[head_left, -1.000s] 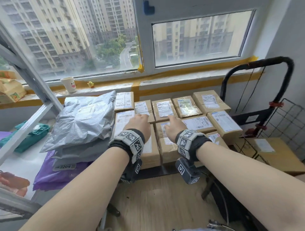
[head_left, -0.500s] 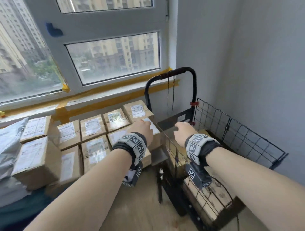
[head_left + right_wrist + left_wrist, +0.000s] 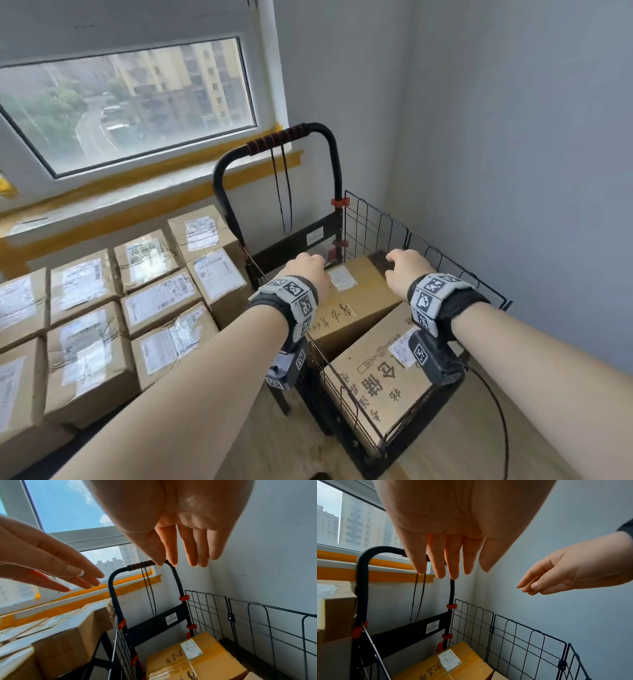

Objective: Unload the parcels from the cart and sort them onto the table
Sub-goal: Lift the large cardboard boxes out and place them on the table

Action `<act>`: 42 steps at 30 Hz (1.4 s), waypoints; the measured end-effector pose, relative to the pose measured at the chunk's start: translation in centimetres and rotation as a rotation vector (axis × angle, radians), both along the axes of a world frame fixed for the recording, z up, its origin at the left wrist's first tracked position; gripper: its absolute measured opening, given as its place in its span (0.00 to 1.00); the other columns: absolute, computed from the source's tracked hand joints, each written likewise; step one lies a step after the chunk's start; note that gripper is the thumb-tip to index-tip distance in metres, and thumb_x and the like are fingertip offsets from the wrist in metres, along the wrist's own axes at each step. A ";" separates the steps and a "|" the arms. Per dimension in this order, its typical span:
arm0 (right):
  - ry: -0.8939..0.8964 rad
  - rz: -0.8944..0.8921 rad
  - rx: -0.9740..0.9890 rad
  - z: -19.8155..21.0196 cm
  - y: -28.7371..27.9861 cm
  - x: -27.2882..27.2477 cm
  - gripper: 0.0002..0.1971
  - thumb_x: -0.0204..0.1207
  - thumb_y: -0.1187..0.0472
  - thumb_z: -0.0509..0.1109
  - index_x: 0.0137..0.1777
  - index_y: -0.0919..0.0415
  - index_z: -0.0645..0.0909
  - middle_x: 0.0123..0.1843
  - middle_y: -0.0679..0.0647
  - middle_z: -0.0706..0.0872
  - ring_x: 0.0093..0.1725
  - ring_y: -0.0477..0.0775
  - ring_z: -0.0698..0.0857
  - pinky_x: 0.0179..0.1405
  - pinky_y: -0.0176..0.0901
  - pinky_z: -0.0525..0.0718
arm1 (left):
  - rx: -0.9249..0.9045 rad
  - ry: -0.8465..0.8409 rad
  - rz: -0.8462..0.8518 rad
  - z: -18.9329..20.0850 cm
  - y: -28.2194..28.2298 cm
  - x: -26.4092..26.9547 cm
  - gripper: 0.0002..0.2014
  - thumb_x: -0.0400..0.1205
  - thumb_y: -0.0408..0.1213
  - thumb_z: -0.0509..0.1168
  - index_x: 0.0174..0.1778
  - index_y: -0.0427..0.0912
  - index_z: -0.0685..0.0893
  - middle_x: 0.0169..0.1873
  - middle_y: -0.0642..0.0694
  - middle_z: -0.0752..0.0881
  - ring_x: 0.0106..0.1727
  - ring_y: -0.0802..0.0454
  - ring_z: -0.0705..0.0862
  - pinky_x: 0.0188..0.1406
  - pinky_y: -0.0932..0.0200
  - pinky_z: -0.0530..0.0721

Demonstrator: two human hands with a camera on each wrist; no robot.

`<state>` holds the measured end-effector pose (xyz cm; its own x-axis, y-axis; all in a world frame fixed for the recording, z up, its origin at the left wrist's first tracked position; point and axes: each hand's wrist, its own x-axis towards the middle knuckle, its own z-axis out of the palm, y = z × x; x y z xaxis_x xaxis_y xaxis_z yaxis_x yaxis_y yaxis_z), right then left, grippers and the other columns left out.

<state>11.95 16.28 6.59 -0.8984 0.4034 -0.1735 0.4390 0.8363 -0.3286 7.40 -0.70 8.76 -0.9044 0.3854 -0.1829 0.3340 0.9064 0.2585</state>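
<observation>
A black wire cart (image 3: 376, 222) stands against the wall by the table's right end. Two brown cardboard parcels lie in it: a far parcel (image 3: 359, 294) with a small white label, also seen as the yellow box (image 3: 447, 666) (image 3: 193, 660), and a near parcel (image 3: 380, 383) with large printed characters. My left hand (image 3: 306, 265) and right hand (image 3: 406, 263) hover above the far parcel, a shoulder-width apart. Both hold nothing, with fingers straight and spread (image 3: 443, 559) (image 3: 185, 547). Neither hand touches the parcel.
Several taped cardboard parcels (image 3: 157, 301) with white labels fill the table on the left in rows. The cart's black handle (image 3: 284, 140) rises at its far end with cords hanging. The grey wall is close on the right. Wooden floor lies below.
My view swung right from the table's parcels to the cart. Both hands left the sorted boxes and moved right, now above the cart's far parcel.
</observation>
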 end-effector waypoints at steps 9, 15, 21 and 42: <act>-0.097 -0.035 0.012 -2.7 3.4 -6.0 0.22 0.81 0.61 0.61 0.75 0.57 0.70 0.72 0.60 0.72 0.64 0.60 0.79 0.60 0.49 0.80 | -0.060 -0.092 -0.050 -3.7 3.2 -7.9 0.18 0.84 0.39 0.59 0.71 0.43 0.75 0.62 0.41 0.79 0.58 0.46 0.83 0.50 0.55 0.82; -0.210 -0.024 -0.016 -5.9 6.2 -9.7 0.24 0.79 0.60 0.65 0.74 0.57 0.69 0.70 0.59 0.73 0.60 0.59 0.81 0.59 0.50 0.82 | -0.176 -0.204 -0.048 -7.4 5.2 -11.5 0.13 0.84 0.36 0.60 0.64 0.41 0.79 0.50 0.43 0.80 0.45 0.49 0.81 0.39 0.58 0.79; -0.295 0.089 -0.061 -10.0 10.2 -15.0 0.26 0.77 0.59 0.68 0.75 0.57 0.69 0.70 0.59 0.74 0.60 0.59 0.81 0.59 0.50 0.82 | -0.203 -0.298 0.116 -11.7 8.0 -14.8 0.12 0.83 0.38 0.61 0.62 0.41 0.79 0.47 0.44 0.78 0.43 0.48 0.82 0.39 0.56 0.83; -0.685 0.187 -0.027 -34.1 16.6 -25.5 0.45 0.66 0.55 0.79 0.80 0.51 0.56 0.76 0.64 0.58 0.70 0.68 0.72 0.64 0.58 0.79 | -0.377 -0.643 0.686 -35.7 8.3 -18.8 0.34 0.76 0.46 0.72 0.73 0.38 0.65 0.69 0.37 0.68 0.71 0.37 0.69 0.66 0.45 0.74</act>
